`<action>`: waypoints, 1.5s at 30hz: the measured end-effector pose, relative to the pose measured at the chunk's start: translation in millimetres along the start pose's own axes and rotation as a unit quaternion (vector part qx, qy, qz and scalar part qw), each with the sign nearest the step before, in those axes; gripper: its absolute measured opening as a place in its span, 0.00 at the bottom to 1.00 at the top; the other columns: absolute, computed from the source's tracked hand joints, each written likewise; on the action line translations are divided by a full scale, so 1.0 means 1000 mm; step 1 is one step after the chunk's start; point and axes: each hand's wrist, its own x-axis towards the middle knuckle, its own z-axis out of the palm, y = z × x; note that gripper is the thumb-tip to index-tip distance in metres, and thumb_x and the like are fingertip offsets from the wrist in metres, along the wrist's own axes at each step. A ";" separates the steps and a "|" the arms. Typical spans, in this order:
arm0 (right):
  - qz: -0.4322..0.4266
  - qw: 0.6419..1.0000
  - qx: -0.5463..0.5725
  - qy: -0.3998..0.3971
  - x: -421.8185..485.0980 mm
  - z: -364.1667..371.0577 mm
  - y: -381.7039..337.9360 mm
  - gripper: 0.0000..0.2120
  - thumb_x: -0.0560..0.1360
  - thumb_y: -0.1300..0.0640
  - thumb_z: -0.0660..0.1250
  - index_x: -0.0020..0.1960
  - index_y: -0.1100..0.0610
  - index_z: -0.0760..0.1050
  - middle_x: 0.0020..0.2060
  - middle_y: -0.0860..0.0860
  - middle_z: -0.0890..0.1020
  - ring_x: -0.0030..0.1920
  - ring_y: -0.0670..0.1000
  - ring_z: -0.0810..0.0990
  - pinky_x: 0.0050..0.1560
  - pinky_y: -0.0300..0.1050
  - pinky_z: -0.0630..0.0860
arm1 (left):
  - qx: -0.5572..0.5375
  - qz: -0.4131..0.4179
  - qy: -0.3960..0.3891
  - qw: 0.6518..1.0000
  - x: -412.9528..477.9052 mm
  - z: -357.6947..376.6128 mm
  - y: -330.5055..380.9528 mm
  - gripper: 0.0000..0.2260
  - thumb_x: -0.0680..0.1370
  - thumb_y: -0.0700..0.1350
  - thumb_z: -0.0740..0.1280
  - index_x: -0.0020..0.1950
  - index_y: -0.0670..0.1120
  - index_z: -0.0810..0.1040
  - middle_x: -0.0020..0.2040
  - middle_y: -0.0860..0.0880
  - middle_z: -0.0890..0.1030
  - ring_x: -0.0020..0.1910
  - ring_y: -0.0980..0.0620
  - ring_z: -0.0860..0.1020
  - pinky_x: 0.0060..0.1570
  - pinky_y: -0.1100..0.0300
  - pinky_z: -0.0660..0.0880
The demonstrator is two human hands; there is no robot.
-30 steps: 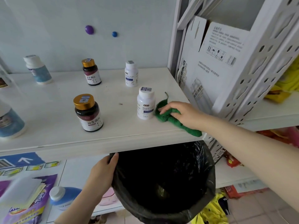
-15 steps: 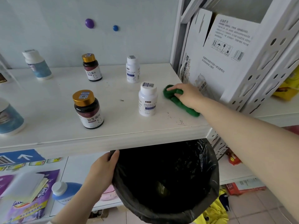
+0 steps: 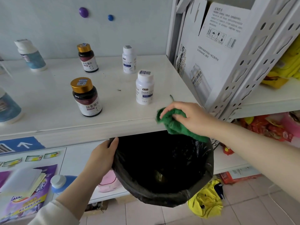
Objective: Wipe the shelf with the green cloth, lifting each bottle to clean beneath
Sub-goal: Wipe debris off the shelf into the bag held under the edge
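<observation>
My right hand (image 3: 188,117) grips the bunched green cloth (image 3: 172,124) at the front edge of the white shelf (image 3: 48,98), with part of the cloth hanging over the black-lined bin (image 3: 162,197). My left hand (image 3: 102,158) holds the bin's rim just under the shelf edge. A white bottle (image 3: 145,88) stands just behind and left of the cloth. Another white bottle (image 3: 129,60) stands farther back. Two dark bottles with gold caps stand on the shelf, the near dark bottle (image 3: 86,98) and the far dark bottle (image 3: 87,58). Small dark specks lie on the shelf between the bottles.
Pale blue bottles stand at the shelf's left, the back blue bottle (image 3: 30,56) and the left-edge blue bottle (image 3: 8,108). A white cardboard box (image 3: 211,54) leans behind the white perforated shelf upright (image 3: 246,62) on the right. Lower shelves hold a detergent bag (image 3: 27,197) and a blue jug (image 3: 61,182).
My right hand has swept the cloth from deeper on the shelf, beside the box, forward to the front edge above the bin. My left hand still holds the bin.
</observation>
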 end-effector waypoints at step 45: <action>-0.047 0.964 -0.246 -0.092 0.270 0.014 -0.111 0.19 0.77 0.52 0.60 0.68 0.55 0.68 0.66 0.55 0.71 0.64 0.56 0.70 0.56 0.42 0.66 | -0.006 -0.056 0.103 0.993 -0.001 -0.099 -0.053 0.11 0.78 0.49 0.59 0.36 0.57 0.74 0.42 0.61 0.77 0.45 0.59 0.74 0.42 0.62 0.66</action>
